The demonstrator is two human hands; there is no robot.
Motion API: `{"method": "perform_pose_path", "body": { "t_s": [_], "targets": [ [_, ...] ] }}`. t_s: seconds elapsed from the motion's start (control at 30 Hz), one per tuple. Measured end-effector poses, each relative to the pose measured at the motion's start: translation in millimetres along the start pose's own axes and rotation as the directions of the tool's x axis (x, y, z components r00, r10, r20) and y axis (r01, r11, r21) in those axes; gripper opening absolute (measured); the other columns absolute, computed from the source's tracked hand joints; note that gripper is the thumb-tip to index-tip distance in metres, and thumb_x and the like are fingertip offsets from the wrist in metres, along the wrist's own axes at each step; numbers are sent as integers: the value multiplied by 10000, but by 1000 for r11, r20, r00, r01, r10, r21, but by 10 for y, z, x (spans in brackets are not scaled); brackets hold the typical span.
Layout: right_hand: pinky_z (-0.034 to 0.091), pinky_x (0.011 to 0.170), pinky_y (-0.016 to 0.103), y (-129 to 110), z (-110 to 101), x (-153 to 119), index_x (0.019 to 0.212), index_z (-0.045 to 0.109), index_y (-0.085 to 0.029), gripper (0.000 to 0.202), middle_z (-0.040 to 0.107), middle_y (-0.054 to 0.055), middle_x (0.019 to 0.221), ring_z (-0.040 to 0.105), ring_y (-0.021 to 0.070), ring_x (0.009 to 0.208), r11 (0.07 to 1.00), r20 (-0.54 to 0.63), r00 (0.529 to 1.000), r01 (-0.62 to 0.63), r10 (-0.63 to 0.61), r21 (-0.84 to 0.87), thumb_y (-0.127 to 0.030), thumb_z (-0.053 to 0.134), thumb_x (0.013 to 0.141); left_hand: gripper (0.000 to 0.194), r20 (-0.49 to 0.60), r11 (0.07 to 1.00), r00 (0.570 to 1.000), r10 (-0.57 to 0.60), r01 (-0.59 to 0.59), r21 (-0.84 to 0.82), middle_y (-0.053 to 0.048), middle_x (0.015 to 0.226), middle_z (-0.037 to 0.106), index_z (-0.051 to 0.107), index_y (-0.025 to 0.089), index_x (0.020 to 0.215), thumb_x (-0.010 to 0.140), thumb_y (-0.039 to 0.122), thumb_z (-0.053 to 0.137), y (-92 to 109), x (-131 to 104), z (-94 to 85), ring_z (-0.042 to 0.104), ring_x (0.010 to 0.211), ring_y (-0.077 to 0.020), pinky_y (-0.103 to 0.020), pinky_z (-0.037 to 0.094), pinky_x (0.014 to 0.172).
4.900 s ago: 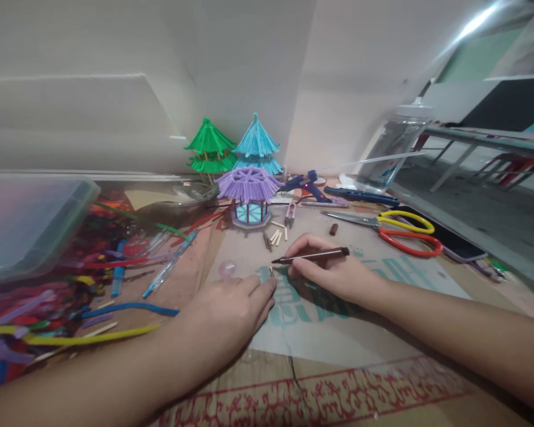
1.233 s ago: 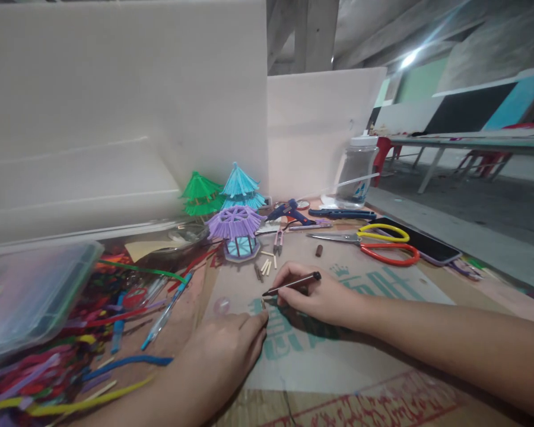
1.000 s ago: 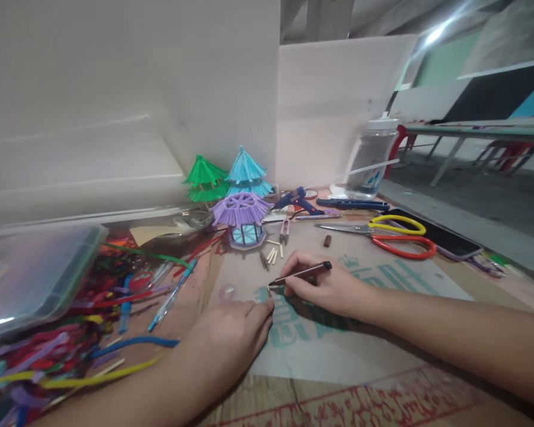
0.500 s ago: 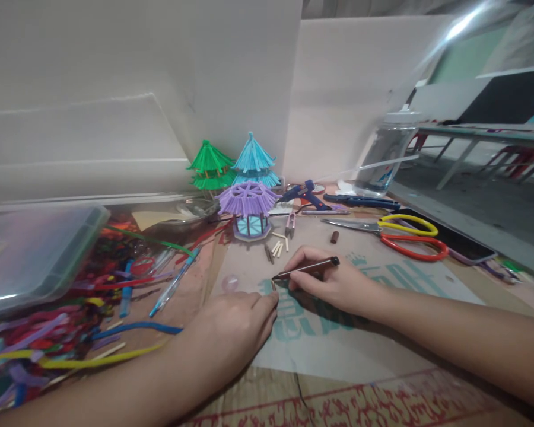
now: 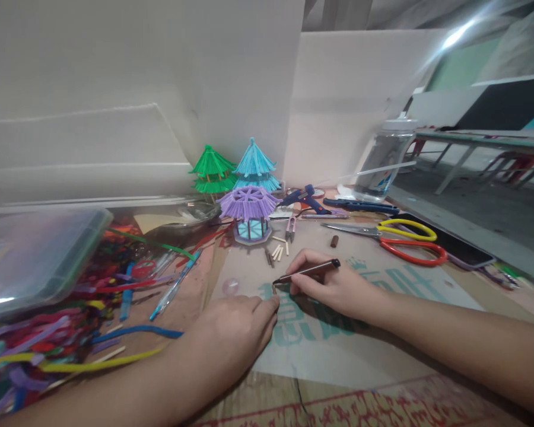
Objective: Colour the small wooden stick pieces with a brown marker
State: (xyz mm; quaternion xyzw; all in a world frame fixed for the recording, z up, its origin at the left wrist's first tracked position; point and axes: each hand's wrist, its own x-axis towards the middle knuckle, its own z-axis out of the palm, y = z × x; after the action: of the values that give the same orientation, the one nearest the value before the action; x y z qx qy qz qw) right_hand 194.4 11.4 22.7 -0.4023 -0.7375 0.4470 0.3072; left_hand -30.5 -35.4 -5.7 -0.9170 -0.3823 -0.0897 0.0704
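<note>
Marker (image 5: 310, 270) — slim, dark brown — sits pinched in right hand (image 5: 323, 284); left hand (image 5: 244, 323) pinches a short brownish stick (image 5: 274, 289).

The light is dim, a lamp (image 5: 459, 37) flares streakily at upper right, and outer areas look stretched.

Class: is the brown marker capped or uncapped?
Uncapped: the right hand holds the marker with its tip bare; a brown cap lies apart.

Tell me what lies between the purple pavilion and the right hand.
The head view shows short pale sticks between the purple pavilion and right hand, with darker sticks beside them.
</note>
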Motion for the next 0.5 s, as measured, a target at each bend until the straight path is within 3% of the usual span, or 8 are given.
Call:
{"method": "perform_pose_path", "body": {
  "t_s": [0.5],
  "targets": [
    [500, 634, 270, 30, -9, 2, 891, 586, -210, 50, 672, -4, 739, 634, 146, 686, 1000, 17, 999, 27, -27, 0, -244, 622, 890, 237, 9, 1000, 1000, -4, 4, -3, -57, 867, 752, 652, 198, 1141, 977, 161, 485, -4, 4, 7, 716, 719, -233, -371, 594, 679]
  ]
}}
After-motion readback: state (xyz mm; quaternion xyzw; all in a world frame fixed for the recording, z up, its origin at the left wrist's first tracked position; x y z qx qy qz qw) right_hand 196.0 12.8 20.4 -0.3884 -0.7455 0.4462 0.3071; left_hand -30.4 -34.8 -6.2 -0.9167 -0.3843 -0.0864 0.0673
